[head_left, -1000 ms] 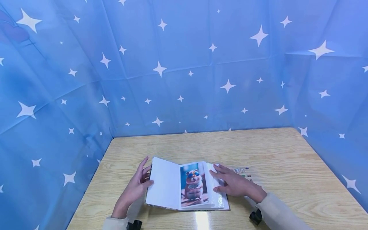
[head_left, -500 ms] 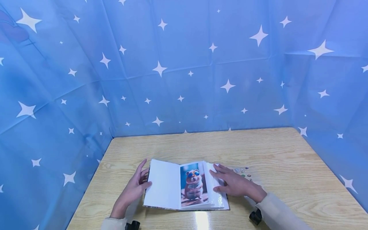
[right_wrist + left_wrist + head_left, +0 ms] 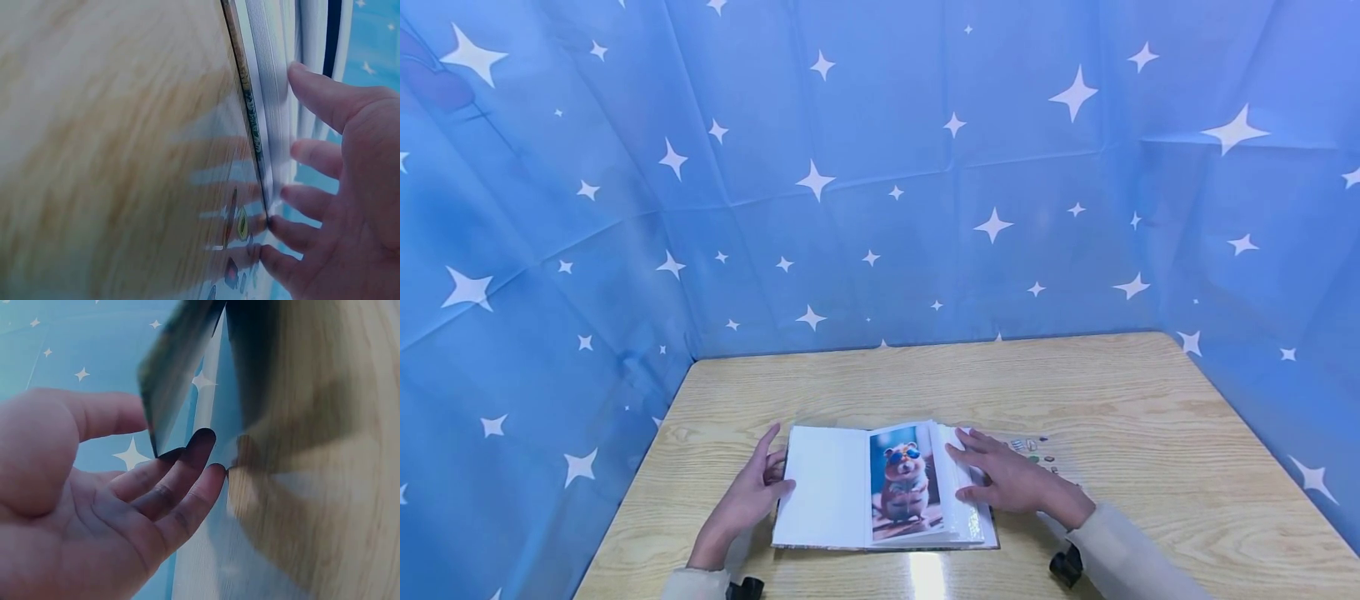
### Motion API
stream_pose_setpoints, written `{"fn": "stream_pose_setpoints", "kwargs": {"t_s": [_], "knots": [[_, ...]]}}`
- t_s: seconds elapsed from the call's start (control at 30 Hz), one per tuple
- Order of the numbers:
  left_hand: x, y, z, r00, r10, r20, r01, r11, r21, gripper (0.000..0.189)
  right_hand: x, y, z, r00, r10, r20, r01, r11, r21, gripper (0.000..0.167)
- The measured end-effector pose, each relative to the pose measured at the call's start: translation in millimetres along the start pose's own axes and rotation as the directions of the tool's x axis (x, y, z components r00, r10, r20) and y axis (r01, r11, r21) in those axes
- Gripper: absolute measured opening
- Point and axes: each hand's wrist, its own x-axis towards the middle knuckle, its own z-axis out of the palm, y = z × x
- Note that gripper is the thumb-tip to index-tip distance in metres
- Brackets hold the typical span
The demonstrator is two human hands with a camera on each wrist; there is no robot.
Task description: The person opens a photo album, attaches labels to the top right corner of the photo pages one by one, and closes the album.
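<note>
An open photo album lies on the table, its blank white inside cover to the left. A photo of a hamster in sunglasses shows on the top page. My left hand holds the cover's outer edge, thumb on the white side and fingers beneath. In the left wrist view that cover stands between thumb and fingers, slanted. My right hand rests with spread fingers on the right-hand pages. Seen from the right wrist, its fingertips meet the stacked page edges.
Small colourful stickers lie on the wooden table beyond my right hand, partly covered by it. A blue curtain with white stars hangs behind the table and along both sides. Dark wrist cameras sit on both sleeves.
The album's left cover has come down toward the table, swinging outward to the left. My left hand has moved slightly left and down with it. The right hand stays put on the pages.
</note>
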Motion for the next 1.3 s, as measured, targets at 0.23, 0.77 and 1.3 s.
{"fn": "stream_pose_setpoints", "kwargs": {"t_s": [0.23,0.77,1.3], "knots": [[0.4,-2.3,-0.5,1.000,-0.008,-0.028,0.009,0.999,0.049,0.091,-0.2,0.2,0.4,1.000,-0.005,-0.004,0.005,1.000,-0.001,0.073],[-1.1,-1.6,4.9,0.993,0.002,-0.119,0.022,0.980,0.197,0.085,-0.1,0.0,1.7,1.000,-0.007,-0.012,0.007,1.000,0.000,0.074],[-3.6,3.2,3.5,0.994,-0.037,-0.107,0.055,0.984,0.167,0.060,-1.0,2.6,3.1,0.999,-0.004,-0.041,0.005,1.000,0.006,0.074]]}}
